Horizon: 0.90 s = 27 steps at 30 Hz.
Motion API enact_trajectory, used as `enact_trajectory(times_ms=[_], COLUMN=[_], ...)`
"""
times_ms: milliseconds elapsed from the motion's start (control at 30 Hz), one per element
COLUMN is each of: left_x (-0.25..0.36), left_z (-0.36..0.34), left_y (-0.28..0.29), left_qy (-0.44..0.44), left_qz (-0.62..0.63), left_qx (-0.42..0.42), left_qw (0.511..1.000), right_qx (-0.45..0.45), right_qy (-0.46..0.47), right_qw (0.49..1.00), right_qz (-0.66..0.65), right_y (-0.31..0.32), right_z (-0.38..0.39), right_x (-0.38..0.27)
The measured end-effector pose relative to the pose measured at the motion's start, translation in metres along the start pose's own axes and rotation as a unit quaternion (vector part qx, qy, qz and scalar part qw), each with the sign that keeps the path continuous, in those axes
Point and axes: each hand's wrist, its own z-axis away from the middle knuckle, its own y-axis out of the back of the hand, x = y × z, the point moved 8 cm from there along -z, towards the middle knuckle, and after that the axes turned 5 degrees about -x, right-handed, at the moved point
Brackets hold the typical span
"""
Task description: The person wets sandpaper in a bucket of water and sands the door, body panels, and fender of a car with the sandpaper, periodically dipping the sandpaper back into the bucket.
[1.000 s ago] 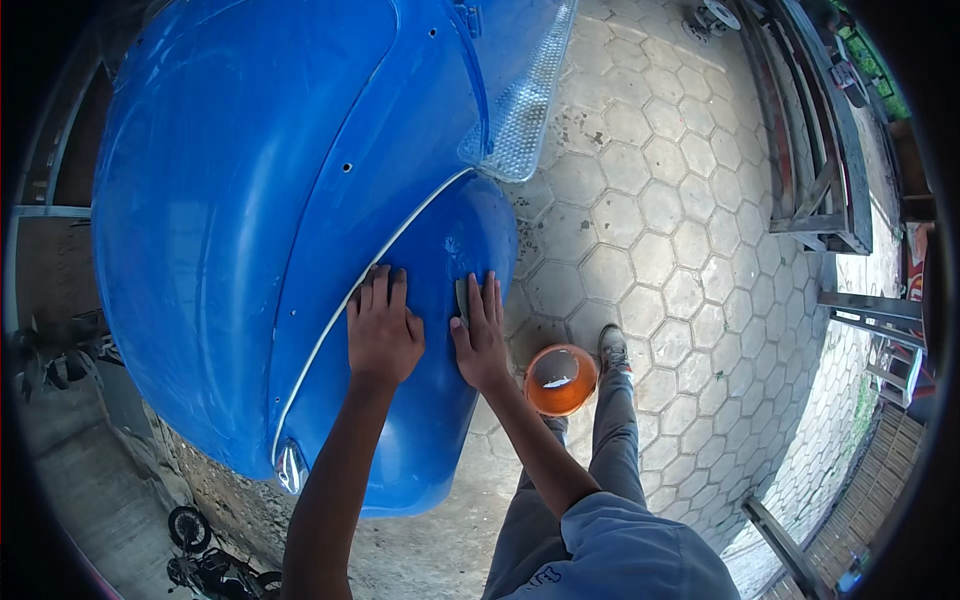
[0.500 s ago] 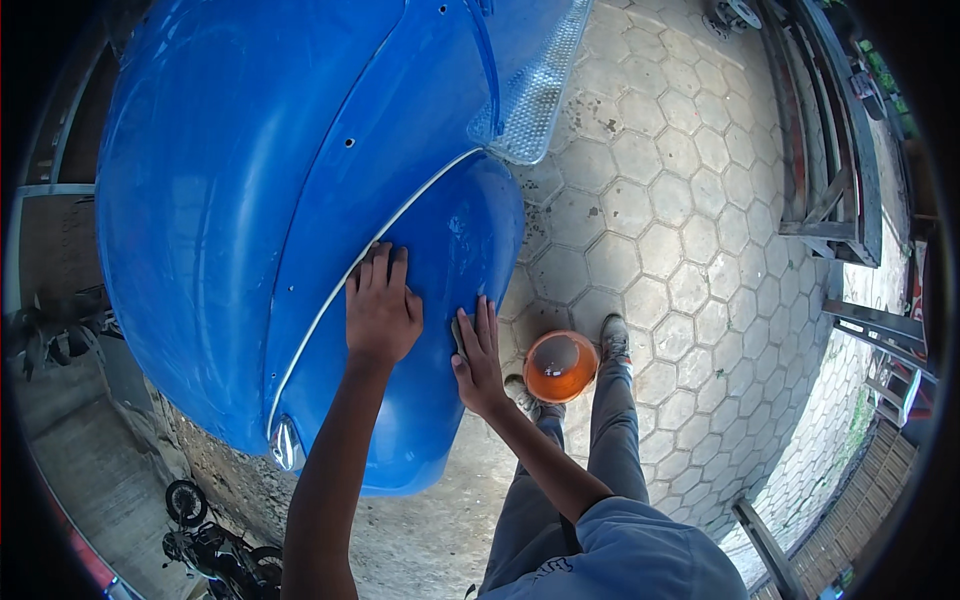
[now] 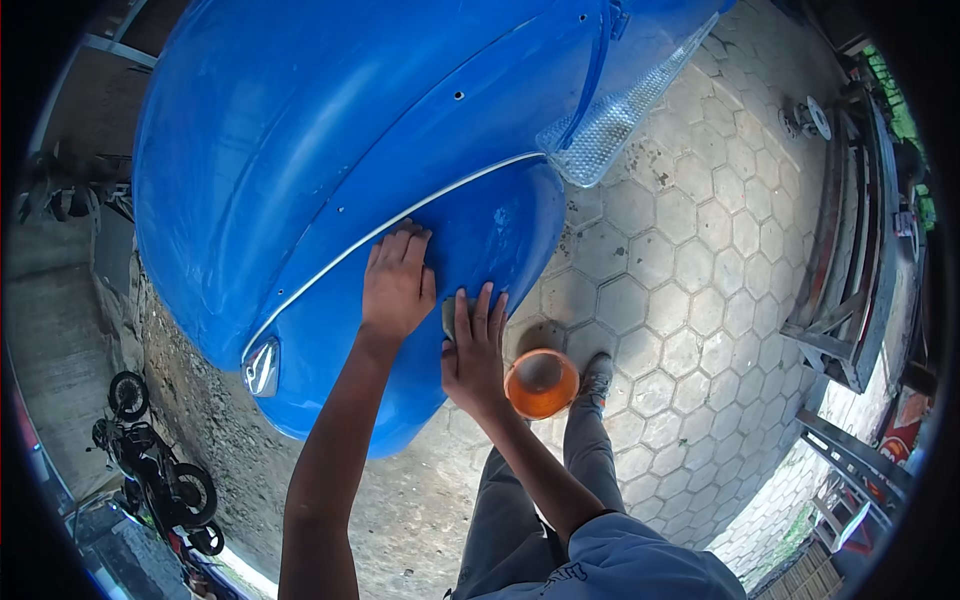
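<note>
A glossy blue car body (image 3: 250, 190) fills the upper left, with a rounded blue fender (image 3: 500, 215) edged by a thin white trim strip (image 3: 330, 255). My left hand (image 3: 398, 280) lies on the fender beside the trim, fingers stretched out and holding nothing. To its right, my right hand (image 3: 478, 350) presses a small grey-brown sanding pad (image 3: 449, 318) against the fender's outer curve. Fingers and palm hide most of the pad. An orange bucket (image 3: 542, 384) with liquid in it stands on the ground near my feet.
A chrome-rimmed lamp (image 3: 262, 368) sits at the fender's lower left end. Ribbed metal running board (image 3: 610, 125) juts out beyond the fender. Hexagonal paving (image 3: 690, 300) spreads to the right, towards a wooden bench (image 3: 850, 250). A motorcycle (image 3: 160, 465) stands at lower left.
The view has shifted and turned, so the car appears rotated. My right hand has slid closer to my left along the fender, pad still under it. My left hand stays near the trim.
</note>
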Motion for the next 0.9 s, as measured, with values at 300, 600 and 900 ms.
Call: enact_trajectory(times_ms=[300, 600, 900], left_x=[-0.085, -0.106, -0.112], left_z=[0.170, 0.174, 0.179], left_y=[0.047, 0.044, 0.046], left_qy=[0.008, 0.053, 0.097], left_qz=[-0.004, 0.054, 0.051], left_qx=[0.062, 0.128, 0.094], left_qw=[0.998, 0.989, 0.990], right_qx=[-0.013, 0.104, 0.005], right_qy=[0.222, -0.013, 0.184], right_qw=[0.975, 0.991, 0.980], right_qz=[0.004, 0.079, 0.078], right_y=[0.026, 0.031, 0.045], right_z=[-0.043, -0.125, -0.106], right_x=[0.003, 0.029, -0.012])
